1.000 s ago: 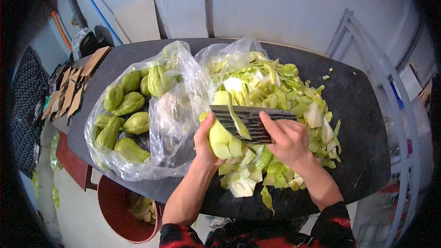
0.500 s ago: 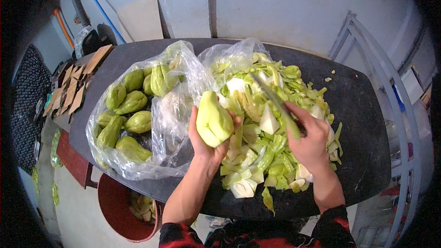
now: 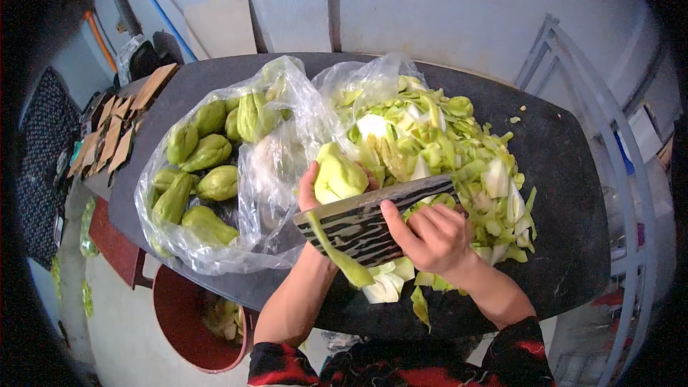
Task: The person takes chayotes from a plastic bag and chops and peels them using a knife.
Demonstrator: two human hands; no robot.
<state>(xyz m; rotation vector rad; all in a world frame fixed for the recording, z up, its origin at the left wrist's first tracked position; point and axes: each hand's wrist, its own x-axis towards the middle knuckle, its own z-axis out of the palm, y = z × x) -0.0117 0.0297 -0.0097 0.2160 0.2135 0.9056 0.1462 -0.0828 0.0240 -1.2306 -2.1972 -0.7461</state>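
My left hand (image 3: 308, 192) is wrapped round a peeled, pale green chayote (image 3: 339, 173) near the middle of the table. In my right hand (image 3: 430, 238) is a broad-bladed knife (image 3: 362, 223) with black wavy markings. Its edge lies across the lower end of the chayote, and the blade hides part of my left hand. My right index finger stretches along the blade, and the knife's handle is hidden in my grip. A strip of green peel (image 3: 340, 254) hangs over the blade's left end. Under and beyond my right hand spreads a heap of peelings (image 3: 459, 129).
A clear plastic bag (image 3: 276, 244) with several unpeeled chayotes (image 3: 206, 153) lies on the left of the dark table (image 3: 566, 244). Below its front left edge stands a reddish bin (image 3: 172, 326) with scraps inside. A metal railing (image 3: 616, 125) runs along the right.
The knife has swung left and down from above the peelings to the chayote's lower end. A peel strip now hangs on the blade. My left hand has tilted the chayote.
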